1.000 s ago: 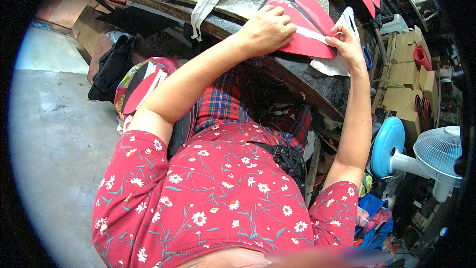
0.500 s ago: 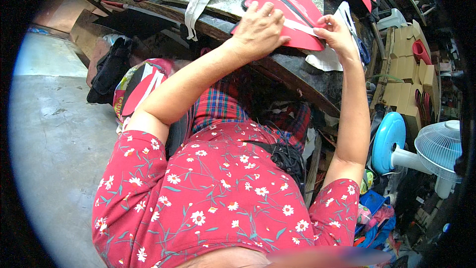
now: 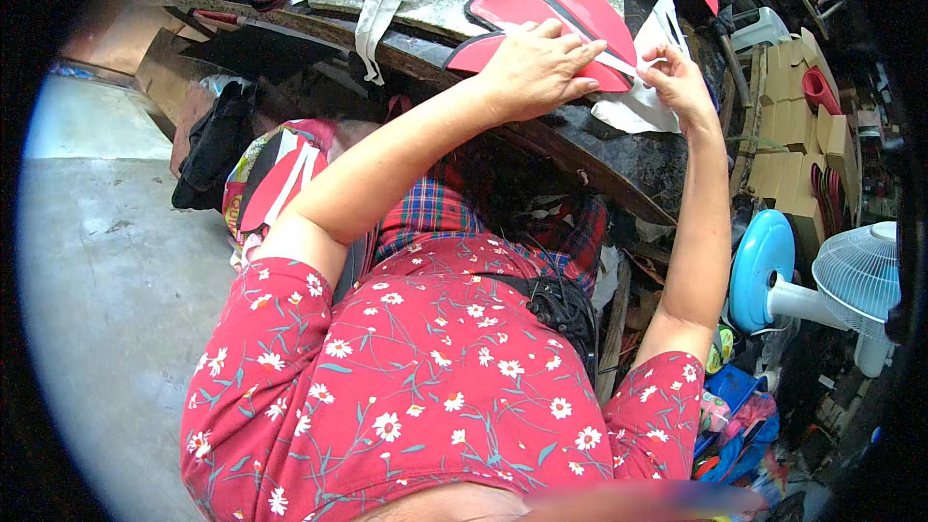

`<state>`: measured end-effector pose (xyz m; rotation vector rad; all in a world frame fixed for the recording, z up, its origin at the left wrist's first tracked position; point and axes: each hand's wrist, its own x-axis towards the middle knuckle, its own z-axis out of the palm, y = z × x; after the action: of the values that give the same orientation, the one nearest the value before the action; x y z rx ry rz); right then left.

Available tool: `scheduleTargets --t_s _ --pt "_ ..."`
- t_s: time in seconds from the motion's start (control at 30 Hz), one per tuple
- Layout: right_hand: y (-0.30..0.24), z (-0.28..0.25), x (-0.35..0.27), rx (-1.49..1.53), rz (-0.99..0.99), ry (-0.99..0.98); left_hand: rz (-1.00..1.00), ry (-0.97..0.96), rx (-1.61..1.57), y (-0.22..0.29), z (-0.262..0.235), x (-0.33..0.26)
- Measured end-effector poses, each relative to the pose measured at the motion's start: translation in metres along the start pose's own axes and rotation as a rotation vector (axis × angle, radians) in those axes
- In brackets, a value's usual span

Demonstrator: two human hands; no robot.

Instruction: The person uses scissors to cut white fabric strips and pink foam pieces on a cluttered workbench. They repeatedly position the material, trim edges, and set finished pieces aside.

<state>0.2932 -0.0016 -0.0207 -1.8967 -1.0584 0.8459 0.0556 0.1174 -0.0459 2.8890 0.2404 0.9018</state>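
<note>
Hands apart at a black-edged red piece (image 3: 527,8), close to the tabletop's (image 3: 619,153) near edge.
The left hand (image 3: 543,70) lies palm down across the piece, fingers loosely spread; the right hand (image 3: 680,89) pinches one end of a white strip (image 3: 617,63) at the piece's right side. Below the right hand lies a white sheet (image 3: 633,112); farther left, white straps (image 3: 379,24) dangle over the near edge. Cardboard boxes (image 3: 785,126) stand beyond the right edge.
</note>
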Motion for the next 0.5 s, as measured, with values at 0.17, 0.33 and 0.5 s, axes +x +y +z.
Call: scheduleTargets --t_s 0.17,0.33,0.5 --pt "0.026 0.01 0.001 -0.006 -0.039 0.06 0.005 -0.006 0.11 0.005 0.005 0.004" --pt "0.033 0.014 -0.002 0.001 -0.056 0.083 0.019 -0.063 0.145 0.008 0.007 0.01" --pt "0.018 0.023 -0.014 -0.193 0.047 0.16 0.073 -0.07 0.202 0.015 0.005 0.015"
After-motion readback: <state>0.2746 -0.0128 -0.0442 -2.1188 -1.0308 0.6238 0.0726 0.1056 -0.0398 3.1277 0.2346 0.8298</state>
